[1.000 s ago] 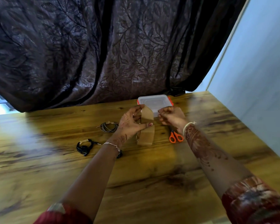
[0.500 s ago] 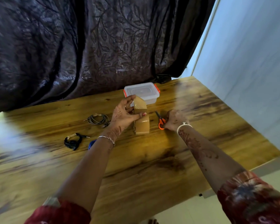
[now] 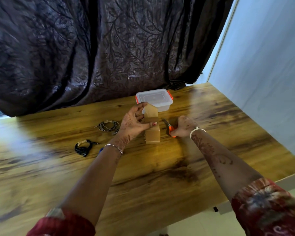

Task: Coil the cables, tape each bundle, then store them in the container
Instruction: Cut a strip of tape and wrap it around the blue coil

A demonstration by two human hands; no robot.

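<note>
My left hand [image 3: 134,123] grips an upright roll of brown tape [image 3: 152,132] near the middle of the wooden table [image 3: 160,176], and a pulled strip of tape rises from the roll to my fingertips. Just right of the roll, my right hand [image 3: 184,126] grips the orange-handled scissors [image 3: 169,127], whose blades point up and left. A coiled grey cable [image 3: 108,126] lies left of my left hand. A coiled black cable [image 3: 83,147], bound with a strip of tape, lies further left and nearer me. The clear container [image 3: 156,101] with a closed lid and orange latches stands behind the tape.
A dark leaf-patterned curtain [image 3: 92,48] hangs behind the table's far edge. A pale wall [image 3: 271,65] runs along the right side. A small blue thing [image 3: 100,150] peeks out from under my left wrist. The table's right edge drops to the floor at lower right.
My right hand let go of the tape strip, moved down and right, and took hold of the scissors. My left hand keeps holding the tape roll and strip.
</note>
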